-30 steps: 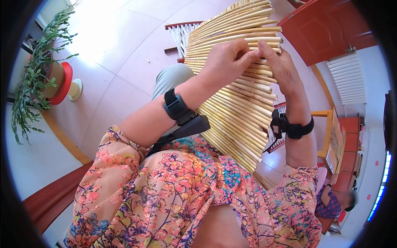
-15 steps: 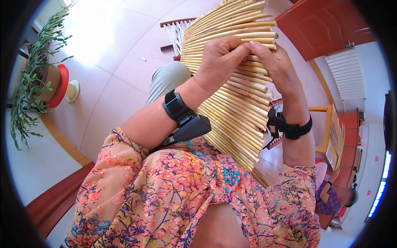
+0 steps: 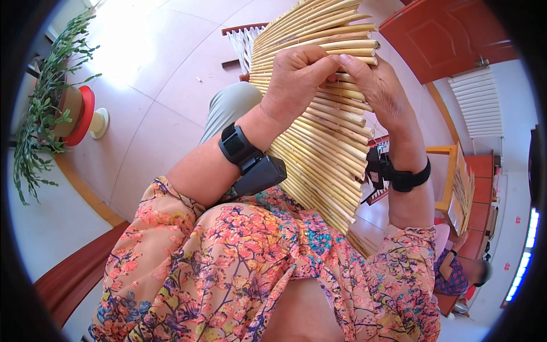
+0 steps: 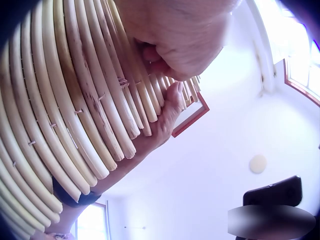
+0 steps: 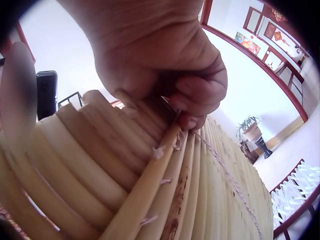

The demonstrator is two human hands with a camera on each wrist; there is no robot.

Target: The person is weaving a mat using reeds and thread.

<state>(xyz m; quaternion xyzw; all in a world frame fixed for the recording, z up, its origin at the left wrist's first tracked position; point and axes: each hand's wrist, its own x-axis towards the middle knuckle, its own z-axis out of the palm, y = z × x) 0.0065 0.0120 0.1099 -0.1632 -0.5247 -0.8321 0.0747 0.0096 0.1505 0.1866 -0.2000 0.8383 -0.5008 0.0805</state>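
Note:
A mat of pale, straight stalks point(image 3: 322, 151), stitched side by side, slants across the lap in the head view. My left hand point(image 3: 296, 80) curls at its upper part, thumb and forefinger pinched together over the stalks. Beside it my right hand point(image 3: 379, 88) grips the mat's right edge, its thumb lying on top near the left thumb. In the right wrist view, curled fingertips point(image 5: 189, 121) press against the stalks, with small thread stitches point(image 5: 159, 151) close below. A twisted cord point(image 5: 227, 172) runs across the stalks. What the left fingertips pinch is hidden.
A stool with white webbing point(image 3: 245, 48) stands beyond the mat. Left is a potted plant point(image 3: 51, 108) on a red-rimmed stand. To the right are a wooden frame point(image 3: 447, 182) with loose stalks and a seated person point(image 3: 453, 276). A red door point(image 3: 439, 40) is at upper right.
Both hands and the mat have shifted slightly left and up in the head view. The hands keep the same hold at the mat's upper right part.

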